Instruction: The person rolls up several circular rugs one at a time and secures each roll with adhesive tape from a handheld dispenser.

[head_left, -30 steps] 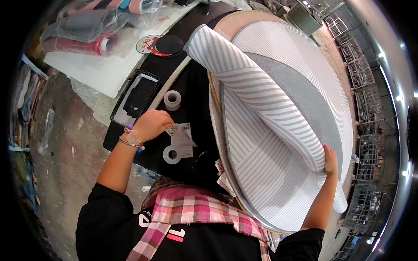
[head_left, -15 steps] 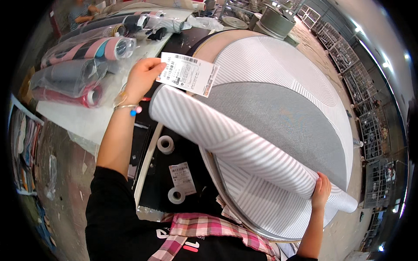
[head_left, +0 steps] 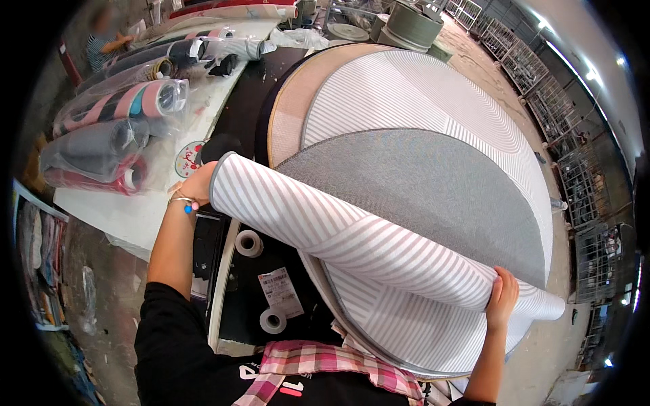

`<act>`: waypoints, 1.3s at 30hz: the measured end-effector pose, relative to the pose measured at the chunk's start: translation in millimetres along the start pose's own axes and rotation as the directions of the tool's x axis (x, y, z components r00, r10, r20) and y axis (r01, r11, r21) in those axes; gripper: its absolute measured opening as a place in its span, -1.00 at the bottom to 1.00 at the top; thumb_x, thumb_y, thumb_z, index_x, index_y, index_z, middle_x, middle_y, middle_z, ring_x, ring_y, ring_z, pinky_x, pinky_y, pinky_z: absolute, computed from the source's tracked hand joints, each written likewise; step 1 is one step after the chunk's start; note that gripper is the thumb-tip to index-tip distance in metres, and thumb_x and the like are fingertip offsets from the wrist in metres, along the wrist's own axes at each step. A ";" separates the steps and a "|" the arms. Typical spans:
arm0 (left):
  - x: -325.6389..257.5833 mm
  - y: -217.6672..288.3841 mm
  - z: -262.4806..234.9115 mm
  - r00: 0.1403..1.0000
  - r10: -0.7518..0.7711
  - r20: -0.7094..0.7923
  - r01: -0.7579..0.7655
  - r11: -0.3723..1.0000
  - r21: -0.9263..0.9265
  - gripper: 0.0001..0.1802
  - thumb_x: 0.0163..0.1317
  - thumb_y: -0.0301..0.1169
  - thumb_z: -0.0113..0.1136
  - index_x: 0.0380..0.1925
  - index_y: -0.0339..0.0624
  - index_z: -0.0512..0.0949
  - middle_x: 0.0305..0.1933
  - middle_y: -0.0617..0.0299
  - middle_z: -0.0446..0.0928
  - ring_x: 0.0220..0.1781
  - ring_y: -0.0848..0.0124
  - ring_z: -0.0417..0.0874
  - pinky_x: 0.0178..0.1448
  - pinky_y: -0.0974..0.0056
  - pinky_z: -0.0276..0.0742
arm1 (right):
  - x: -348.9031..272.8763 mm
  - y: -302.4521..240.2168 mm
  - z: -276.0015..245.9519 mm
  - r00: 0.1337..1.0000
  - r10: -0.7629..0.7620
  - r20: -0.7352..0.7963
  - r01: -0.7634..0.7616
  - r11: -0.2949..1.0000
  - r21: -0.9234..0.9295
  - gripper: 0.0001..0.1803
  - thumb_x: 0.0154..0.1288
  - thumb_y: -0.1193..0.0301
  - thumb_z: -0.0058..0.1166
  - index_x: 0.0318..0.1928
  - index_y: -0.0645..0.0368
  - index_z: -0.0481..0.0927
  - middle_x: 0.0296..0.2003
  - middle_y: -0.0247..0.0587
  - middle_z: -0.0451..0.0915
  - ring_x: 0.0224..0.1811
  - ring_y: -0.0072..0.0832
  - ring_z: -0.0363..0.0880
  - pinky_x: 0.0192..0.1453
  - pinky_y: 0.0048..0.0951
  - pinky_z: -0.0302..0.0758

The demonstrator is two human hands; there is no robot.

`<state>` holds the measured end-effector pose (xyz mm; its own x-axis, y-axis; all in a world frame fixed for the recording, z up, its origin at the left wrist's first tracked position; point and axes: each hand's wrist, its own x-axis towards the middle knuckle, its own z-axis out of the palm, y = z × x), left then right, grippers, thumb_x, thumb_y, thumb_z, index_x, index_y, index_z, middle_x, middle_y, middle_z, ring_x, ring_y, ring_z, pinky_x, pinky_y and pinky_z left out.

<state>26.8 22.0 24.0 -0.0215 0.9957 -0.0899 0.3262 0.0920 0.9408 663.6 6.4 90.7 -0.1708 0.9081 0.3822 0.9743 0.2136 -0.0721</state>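
Note:
A round rug with white and grey-pink stripes is partly rolled up; its roll [head_left: 352,227] runs slantwise from upper left to lower right. My right hand [head_left: 502,298] is closed over the roll near its right end. At the roll's left end is my left hand [head_left: 198,181], its fingers hidden behind the rolled edge, so I cannot see what they hold. Beyond the roll, the grey backing [head_left: 420,169] of the rug lies flat on another striped round rug [head_left: 379,88]. A beige round rug [head_left: 290,115] shows beneath.
Two small white rolls [head_left: 249,243] [head_left: 273,321] and a printed paper label [head_left: 280,292] lie on the black tabletop. Plastic-wrapped rug rolls [head_left: 95,152] cover the white table at left, with a round patterned piece [head_left: 189,159] near its edge. Another person [head_left: 103,47] stands far left.
My left hand has moved down and left, behind the roll's end. The white printed label it held up is out of sight. My right hand keeps its place on the roll.

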 end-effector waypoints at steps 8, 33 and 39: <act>-23.4 60.0 33.7 0.653 0.407 -0.639 0.124 0.774 0.621 -0.62 0.13 -0.53 0.09 0.00 -0.28 0.44 0.03 0.02 0.47 0.01 0.29 0.51 0.09 0.27 0.39 | 96.0 23.7 22.1 0.895 0.280 0.346 -0.344 0.928 0.140 -0.54 0.17 0.14 -0.15 -0.35 0.32 0.61 -0.34 0.09 0.60 -0.24 -0.04 0.55 -0.12 -0.19 0.40; 204.7 263.8 387.0 0.851 0.207 0.482 -0.523 0.418 0.743 -0.12 -0.16 0.10 0.29 0.15 -0.15 0.34 0.09 0.04 0.42 0.17 0.19 0.42 0.16 0.14 0.36 | 217.8 83.7 55.9 0.966 0.028 0.257 -0.059 0.992 0.111 -0.58 0.22 0.08 -0.09 -0.14 0.12 0.60 -0.19 0.00 0.59 -0.16 -0.09 0.54 -0.02 -0.18 0.43; 231.4 222.6 423.8 0.622 0.675 0.396 -0.502 -0.045 0.864 0.07 -0.41 -0.08 0.50 0.19 -0.17 0.24 0.17 -0.03 0.30 0.22 0.11 0.34 0.20 -0.03 0.28 | 339.3 117.4 102.2 0.591 0.170 0.789 -0.500 0.844 0.193 -0.60 0.20 0.14 -0.08 -0.05 0.04 0.60 0.04 -0.16 0.51 0.01 -0.29 0.49 0.02 -0.27 0.39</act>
<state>495.0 269.0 74.1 0.5814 0.6780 0.4498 0.8126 -0.5115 -0.2793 705.0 376.5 117.7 -0.0514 0.8569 -0.5130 0.8797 -0.2043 -0.4294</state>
